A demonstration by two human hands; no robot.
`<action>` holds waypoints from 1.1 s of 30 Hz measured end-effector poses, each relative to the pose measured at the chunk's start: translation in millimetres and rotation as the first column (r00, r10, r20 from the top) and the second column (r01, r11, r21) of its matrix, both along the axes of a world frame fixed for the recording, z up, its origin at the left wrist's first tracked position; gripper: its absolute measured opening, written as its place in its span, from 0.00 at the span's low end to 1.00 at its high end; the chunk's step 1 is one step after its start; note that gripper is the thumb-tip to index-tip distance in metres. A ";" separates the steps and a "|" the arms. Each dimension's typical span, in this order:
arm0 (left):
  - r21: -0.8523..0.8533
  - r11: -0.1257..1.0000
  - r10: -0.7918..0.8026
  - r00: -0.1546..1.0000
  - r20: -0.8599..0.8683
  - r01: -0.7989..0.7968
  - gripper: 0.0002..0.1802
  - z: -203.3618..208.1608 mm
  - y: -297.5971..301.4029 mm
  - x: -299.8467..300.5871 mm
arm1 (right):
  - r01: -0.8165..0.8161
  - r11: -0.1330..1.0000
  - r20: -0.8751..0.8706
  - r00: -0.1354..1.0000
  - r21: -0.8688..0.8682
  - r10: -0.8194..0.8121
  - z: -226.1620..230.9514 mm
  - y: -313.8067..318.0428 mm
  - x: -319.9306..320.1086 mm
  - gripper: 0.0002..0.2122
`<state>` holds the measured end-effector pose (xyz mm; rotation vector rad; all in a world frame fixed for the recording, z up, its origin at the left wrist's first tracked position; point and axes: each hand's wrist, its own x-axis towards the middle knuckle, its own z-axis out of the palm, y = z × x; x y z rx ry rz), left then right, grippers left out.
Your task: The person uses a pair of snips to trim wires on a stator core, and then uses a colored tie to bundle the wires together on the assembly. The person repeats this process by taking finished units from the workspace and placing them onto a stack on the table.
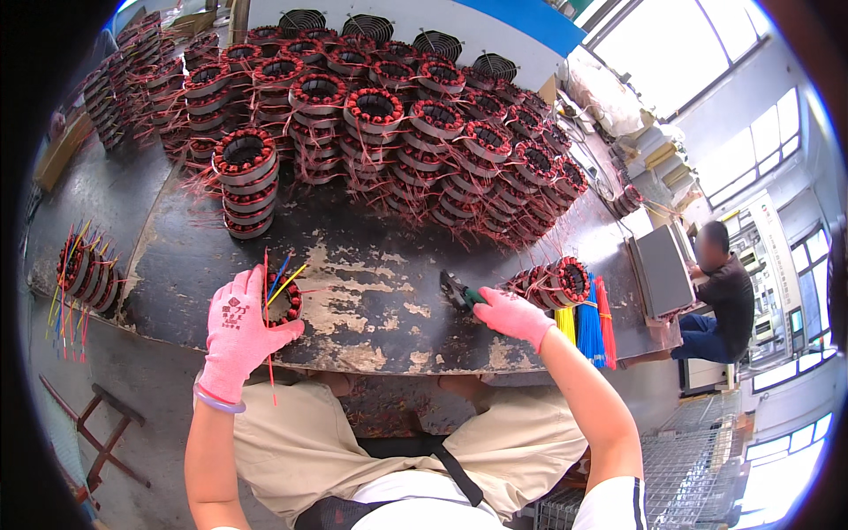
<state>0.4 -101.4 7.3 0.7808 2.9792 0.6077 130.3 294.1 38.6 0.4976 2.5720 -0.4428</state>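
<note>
My left hand [240, 329], in a pink glove, grips a motor stator [288, 306] near the table's front edge. Blue, yellow and red lengths of thin tubing or wire stick up from this stator, and a red one hangs below the edge. The palm side of that hand and part of the ring are hidden. In my right hand [516, 318], also gloved in pink, are green-handled cutting pliers [458, 291]. Their dark jaws point left, apart from the stator. Just beyond this hand, a row of stators [565, 281] lies on its side.
Bundles of yellow [565, 325], blue [589, 334] and red tubes [606, 322] hang over the right edge. Tall stator stacks [375, 110] fill the worn table's [353, 274] back. Finished-looking stators with coloured leads [92, 278] lie far left. A person [726, 287] sits at right.
</note>
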 end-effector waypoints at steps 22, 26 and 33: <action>-0.011 0.999 -0.030 0.999 0.016 0.030 0.55 -0.6 0.7 -1.3 | 0.303 0.786 -0.178 0.871 -0.539 -0.458 -2.2 4.0 17.6 0.12; -0.006 0.997 -0.076 0.994 0.078 0.077 0.56 5.0 -21.2 -7.6 | 0.221 0.606 -0.197 0.814 -0.764 -0.546 18.9 -15.4 17.1 0.13; -0.044 0.998 -0.048 0.997 0.068 0.051 0.56 6.9 -42.8 -9.7 | -0.273 0.955 -0.610 0.740 0.115 0.284 -4.1 -137.1 -100.5 0.10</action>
